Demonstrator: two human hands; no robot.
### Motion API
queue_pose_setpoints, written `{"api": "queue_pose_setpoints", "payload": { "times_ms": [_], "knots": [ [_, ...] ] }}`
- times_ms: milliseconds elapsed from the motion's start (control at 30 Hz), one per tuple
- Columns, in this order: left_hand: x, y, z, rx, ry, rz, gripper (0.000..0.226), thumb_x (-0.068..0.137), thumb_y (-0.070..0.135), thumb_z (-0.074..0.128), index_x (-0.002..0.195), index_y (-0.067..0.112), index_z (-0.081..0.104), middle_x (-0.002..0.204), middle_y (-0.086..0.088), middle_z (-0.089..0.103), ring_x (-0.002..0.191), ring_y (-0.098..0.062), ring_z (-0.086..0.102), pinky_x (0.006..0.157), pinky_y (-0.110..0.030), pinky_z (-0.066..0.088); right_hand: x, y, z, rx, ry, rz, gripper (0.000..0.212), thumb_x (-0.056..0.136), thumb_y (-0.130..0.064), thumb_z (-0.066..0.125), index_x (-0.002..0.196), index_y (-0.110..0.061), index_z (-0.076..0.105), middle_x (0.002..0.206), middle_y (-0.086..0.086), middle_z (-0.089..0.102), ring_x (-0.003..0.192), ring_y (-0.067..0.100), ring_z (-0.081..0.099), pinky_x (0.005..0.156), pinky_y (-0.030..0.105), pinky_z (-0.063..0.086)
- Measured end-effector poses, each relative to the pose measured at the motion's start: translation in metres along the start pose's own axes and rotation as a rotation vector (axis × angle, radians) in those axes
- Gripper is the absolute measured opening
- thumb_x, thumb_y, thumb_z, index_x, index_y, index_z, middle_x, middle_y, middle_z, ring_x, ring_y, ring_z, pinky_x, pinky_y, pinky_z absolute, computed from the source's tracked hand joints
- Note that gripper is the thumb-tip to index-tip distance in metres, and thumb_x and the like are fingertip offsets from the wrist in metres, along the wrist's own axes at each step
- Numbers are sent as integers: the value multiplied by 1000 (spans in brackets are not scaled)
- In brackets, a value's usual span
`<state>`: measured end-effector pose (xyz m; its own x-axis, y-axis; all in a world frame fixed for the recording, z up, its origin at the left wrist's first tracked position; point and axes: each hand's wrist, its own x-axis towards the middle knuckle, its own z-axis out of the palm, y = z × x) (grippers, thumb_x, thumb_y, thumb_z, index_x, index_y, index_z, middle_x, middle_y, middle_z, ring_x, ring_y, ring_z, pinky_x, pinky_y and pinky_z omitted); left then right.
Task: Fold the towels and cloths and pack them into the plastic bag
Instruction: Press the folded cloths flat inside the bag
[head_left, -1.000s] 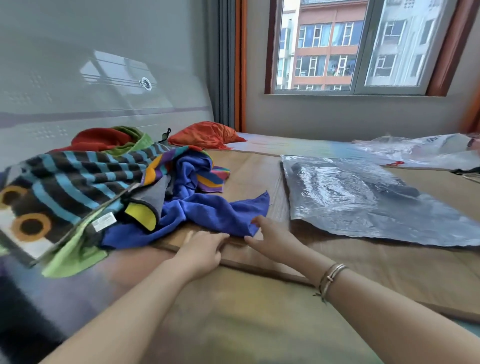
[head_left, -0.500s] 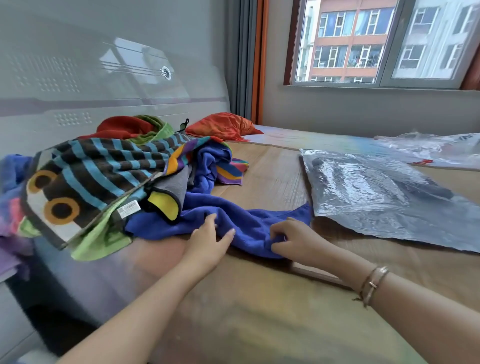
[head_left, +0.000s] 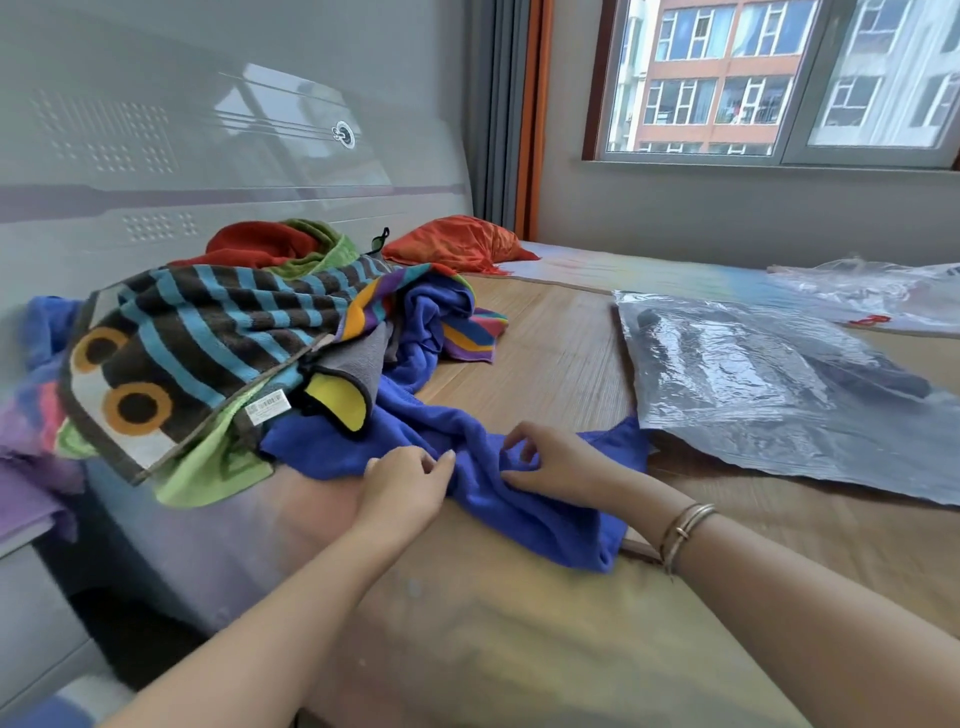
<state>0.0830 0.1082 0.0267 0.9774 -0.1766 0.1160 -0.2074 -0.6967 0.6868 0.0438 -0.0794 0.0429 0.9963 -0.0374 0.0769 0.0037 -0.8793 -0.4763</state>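
We saw two hands on one blue towel (head_left: 524, 499), which lay crumpled at the near edge of the bed (head_left: 545, 353), trailing back into the pile. The left hand (head_left: 402, 483) had its fingers curled into the cloth, gripping a fold. The right hand (head_left: 558, 460) pinched a ridge of the same towel between thumb and bent fingers; two thin bangles (head_left: 683, 530) sat on that wrist.

To the left we counted one striped towel (head_left: 208, 338) draped over the heap, with one green cloth (head_left: 208, 467) beneath it and one red cloth (head_left: 260, 244) behind; more pieces were tangled underneath, and we could not count them surely. One orange cloth (head_left: 457, 244) lay apart near the curtain.

One plastic bag (head_left: 779, 395) lay flat to the right, just beside the towel's far corner, with something dark inside. A second clear bag (head_left: 872, 296) lay beyond it.
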Motion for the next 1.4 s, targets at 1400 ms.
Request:
{"api": "queue_pose_setpoints", "payload": {
  "times_ms": [1400],
  "knots": [
    [-3,89,-61,-854,-188,-269,33,106,31,30,109,8,53,84,-19,64,64,-30,61,30,-31,47,-107,29,-148,1219,655,292,17,97,-14,53,80,-16,51,67,0,48,59,10,48,49,24,48]
  ]
}}
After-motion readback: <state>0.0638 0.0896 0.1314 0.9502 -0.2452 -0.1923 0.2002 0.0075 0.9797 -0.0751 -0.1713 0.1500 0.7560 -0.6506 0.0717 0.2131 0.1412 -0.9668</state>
